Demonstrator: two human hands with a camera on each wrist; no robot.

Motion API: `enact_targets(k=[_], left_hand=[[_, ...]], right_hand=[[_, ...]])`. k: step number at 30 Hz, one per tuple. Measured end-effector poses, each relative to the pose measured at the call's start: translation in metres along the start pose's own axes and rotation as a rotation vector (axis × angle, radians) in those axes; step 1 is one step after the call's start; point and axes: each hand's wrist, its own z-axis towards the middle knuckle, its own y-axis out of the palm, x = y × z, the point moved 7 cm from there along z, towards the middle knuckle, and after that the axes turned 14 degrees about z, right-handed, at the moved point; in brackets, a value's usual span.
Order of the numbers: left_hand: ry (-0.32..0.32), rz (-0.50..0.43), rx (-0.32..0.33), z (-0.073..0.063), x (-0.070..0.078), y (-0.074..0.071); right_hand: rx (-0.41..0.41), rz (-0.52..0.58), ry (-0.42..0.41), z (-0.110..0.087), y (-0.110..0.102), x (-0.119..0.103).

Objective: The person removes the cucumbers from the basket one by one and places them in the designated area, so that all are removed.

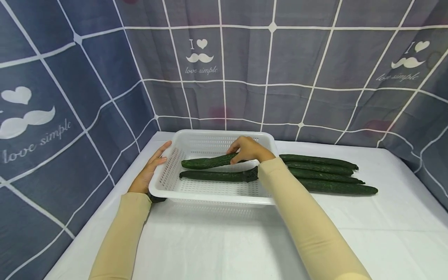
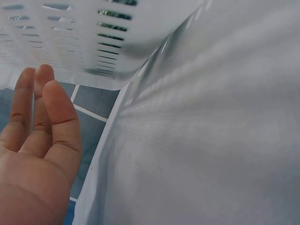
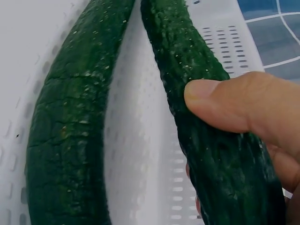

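A white perforated plastic basket (image 1: 220, 199) stands on the white-covered table with two cucumbers in its hollow. My right hand (image 1: 250, 149) grips the farther cucumber (image 1: 206, 162) near its right end; in the right wrist view the thumb (image 3: 206, 96) lies across its bumpy skin. The nearer cucumber (image 1: 213, 176) lies along the basket floor, its right end partly behind the right forearm. At the basket's left end, my left hand (image 1: 148, 171) has its fingers straight against the outer wall. The left wrist view shows that palm (image 2: 37, 173) bare, fingertips right at the slotted side.
Several more cucumbers (image 1: 325, 175) lie side by side on the table right of the basket, their left ends hidden by the basket and right arm. Grey-blue cloth walls (image 1: 245, 58) with white lines rise behind and on both sides of the table (image 1: 217, 245).
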Motion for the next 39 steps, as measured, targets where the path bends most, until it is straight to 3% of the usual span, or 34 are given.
enact_targets(k=[11,26,39], left_hand=[[-0.031,0.051,0.029,-0.001,-0.001,0.001],[-0.065,0.064,0.031,-0.002,-0.001,0.003],[-0.063,0.094,0.032,-0.003,-0.001,-0.001]], right_hand=[[0.072,-0.042,0.041,-0.01,-0.013,-0.009],[0.156,-0.125,-0.035,-0.032,-0.016,-0.04],[0.266,-0.169,-0.118,-0.064,-0.029,-0.062]])
